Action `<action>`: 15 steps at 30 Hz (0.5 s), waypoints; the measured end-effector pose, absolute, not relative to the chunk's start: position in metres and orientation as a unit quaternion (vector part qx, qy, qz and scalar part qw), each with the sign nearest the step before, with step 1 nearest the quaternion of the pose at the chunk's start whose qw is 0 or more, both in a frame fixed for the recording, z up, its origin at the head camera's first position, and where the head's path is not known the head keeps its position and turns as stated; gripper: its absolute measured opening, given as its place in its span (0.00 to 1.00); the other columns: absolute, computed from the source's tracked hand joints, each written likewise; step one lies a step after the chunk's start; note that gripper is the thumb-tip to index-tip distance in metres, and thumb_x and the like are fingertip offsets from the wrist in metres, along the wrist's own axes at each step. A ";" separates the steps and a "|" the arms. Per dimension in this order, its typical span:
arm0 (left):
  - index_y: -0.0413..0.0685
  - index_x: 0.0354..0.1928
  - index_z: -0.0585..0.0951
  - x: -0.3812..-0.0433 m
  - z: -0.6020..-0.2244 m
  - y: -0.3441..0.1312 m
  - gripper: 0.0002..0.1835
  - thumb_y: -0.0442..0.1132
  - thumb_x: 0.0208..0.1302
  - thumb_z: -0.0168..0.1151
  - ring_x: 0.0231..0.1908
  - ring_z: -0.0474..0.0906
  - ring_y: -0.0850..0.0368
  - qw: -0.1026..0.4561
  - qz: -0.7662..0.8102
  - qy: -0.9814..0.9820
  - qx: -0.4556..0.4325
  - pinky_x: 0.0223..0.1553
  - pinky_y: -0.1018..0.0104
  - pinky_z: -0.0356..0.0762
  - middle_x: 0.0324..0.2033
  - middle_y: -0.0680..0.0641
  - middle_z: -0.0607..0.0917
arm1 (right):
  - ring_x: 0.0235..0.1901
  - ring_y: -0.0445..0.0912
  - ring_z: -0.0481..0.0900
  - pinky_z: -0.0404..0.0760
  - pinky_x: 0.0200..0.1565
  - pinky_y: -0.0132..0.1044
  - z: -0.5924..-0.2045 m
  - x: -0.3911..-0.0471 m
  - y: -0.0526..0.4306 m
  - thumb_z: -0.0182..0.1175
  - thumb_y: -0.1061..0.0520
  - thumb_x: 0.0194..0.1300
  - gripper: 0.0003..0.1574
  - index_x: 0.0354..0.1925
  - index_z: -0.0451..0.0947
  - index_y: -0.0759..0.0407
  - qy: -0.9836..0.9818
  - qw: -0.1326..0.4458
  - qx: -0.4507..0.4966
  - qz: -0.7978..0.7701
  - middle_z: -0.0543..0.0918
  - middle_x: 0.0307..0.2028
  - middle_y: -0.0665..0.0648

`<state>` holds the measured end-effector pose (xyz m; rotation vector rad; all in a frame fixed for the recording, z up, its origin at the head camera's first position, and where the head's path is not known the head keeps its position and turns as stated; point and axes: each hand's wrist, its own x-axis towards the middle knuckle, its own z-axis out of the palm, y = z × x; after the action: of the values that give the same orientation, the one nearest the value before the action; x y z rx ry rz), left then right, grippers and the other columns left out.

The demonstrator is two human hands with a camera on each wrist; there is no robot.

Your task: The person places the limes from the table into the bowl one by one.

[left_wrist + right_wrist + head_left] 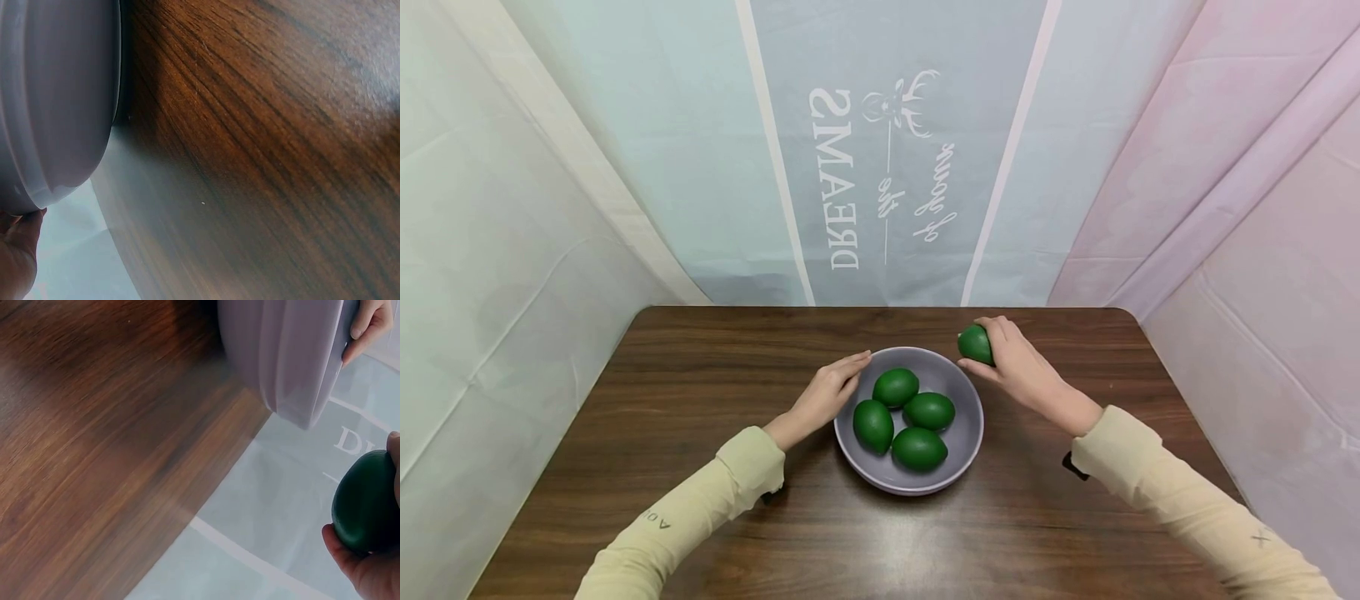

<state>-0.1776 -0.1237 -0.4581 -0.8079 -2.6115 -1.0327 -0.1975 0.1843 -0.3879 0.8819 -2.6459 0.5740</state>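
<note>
Several green limes (919, 449) lie in a round grey-purple bowl (970, 454) on the table. My right hand (1018, 367) holds another lime (975, 344) above the table, just beyond the bowl's far right rim. In the right wrist view, the thumb and fingers lie around this lime (365, 503). My left hand (827, 390) rests on the bowl's left rim with fairly straight fingers. Only part of the left hand (19, 256) shows in the left wrist view, at the edge of the bowl (62, 94).
The dark wood-grain table (700, 375) has its far edge against a pale blue printed curtain (895, 283). Light-coloured cloth walls (512, 292) stand on both sides. Black straps (1075, 465) show at the sleeve cuffs.
</note>
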 end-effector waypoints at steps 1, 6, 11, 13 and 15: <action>0.38 0.56 0.74 -0.178 -0.458 -0.124 0.19 0.27 0.62 0.53 0.57 0.70 0.50 0.109 -0.351 -0.888 -0.275 0.53 0.60 0.71 0.57 0.45 0.74 | 0.36 0.50 0.68 0.74 0.34 0.42 -0.388 -0.197 0.183 0.65 0.46 0.54 0.39 0.55 0.63 0.68 -0.919 0.146 0.309 0.198 0.70 0.40 0.61; 0.39 0.57 0.74 -0.178 -0.458 -0.124 0.19 0.27 0.62 0.53 0.57 0.69 0.51 0.108 -0.350 -0.889 -0.274 0.53 0.60 0.71 0.57 0.45 0.74 | 0.36 0.50 0.67 0.73 0.35 0.42 -0.387 -0.196 0.178 0.65 0.46 0.54 0.39 0.54 0.63 0.69 -0.919 0.139 0.312 0.196 0.70 0.40 0.61; 0.40 0.57 0.74 -0.178 -0.458 -0.124 0.20 0.28 0.63 0.53 0.57 0.69 0.51 0.105 -0.350 -0.890 -0.272 0.53 0.60 0.71 0.57 0.45 0.73 | 0.37 0.49 0.67 0.74 0.35 0.42 -0.388 -0.194 0.173 0.64 0.45 0.56 0.38 0.55 0.63 0.68 -0.923 0.124 0.306 0.196 0.69 0.41 0.60; 0.40 0.58 0.73 -0.178 -0.458 -0.124 0.20 0.28 0.63 0.53 0.57 0.69 0.51 0.103 -0.350 -0.891 -0.272 0.53 0.60 0.71 0.58 0.45 0.73 | 0.37 0.49 0.67 0.74 0.35 0.41 -0.387 -0.193 0.171 0.63 0.44 0.56 0.38 0.55 0.63 0.67 -0.925 0.119 0.303 0.194 0.69 0.41 0.60; 0.41 0.58 0.73 -0.178 -0.457 -0.124 0.20 0.28 0.63 0.53 0.58 0.69 0.52 0.100 -0.348 -0.892 -0.271 0.53 0.60 0.71 0.58 0.46 0.73 | 0.37 0.49 0.67 0.74 0.35 0.41 -0.387 -0.192 0.168 0.63 0.43 0.56 0.38 0.55 0.64 0.66 -0.927 0.114 0.301 0.193 0.69 0.41 0.59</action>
<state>-0.1775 -0.1240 -0.4575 -0.8006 -2.6365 -1.0300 -0.1925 0.1682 -0.3869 0.8817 -2.7183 0.5644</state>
